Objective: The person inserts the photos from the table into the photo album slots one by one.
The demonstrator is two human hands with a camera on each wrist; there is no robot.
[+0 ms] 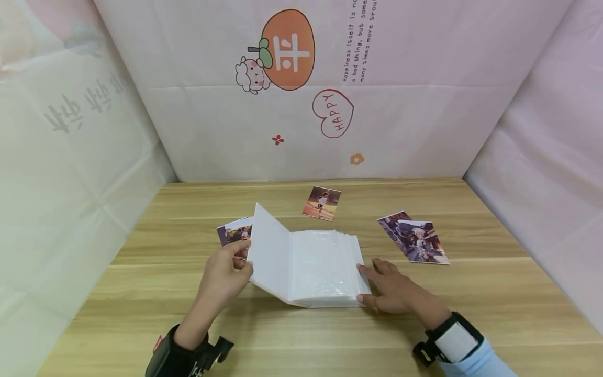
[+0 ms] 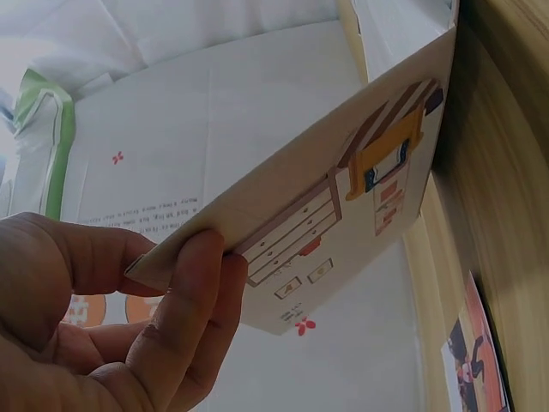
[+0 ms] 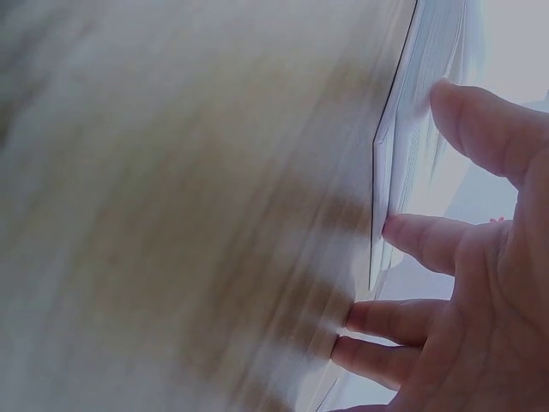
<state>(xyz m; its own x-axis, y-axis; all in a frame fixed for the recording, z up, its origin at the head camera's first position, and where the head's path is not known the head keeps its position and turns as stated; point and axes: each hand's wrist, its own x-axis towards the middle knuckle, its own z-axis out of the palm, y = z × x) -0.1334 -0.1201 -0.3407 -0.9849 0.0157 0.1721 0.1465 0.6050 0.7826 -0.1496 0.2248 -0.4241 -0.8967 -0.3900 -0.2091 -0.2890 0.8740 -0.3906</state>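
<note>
Left hand [image 1: 221, 275]: pinches the raised cover of the photo album [image 1: 308, 267] between thumb and fingers; its printed outer face shows only in the left wrist view.
Right hand [image 1: 393, 288]: fingers straight, tips against the right edge of the album's page stack; the wrist view is blurred.
Album: one, open, mid-tabletop [image 1: 141, 314] near the front edge.
Loose photos: four counted; one [image 1: 234, 231] partly hidden behind the cover, one [image 1: 322, 203] toward the back edge, two overlapping [image 1: 414, 238] toward the right edge.
</note>
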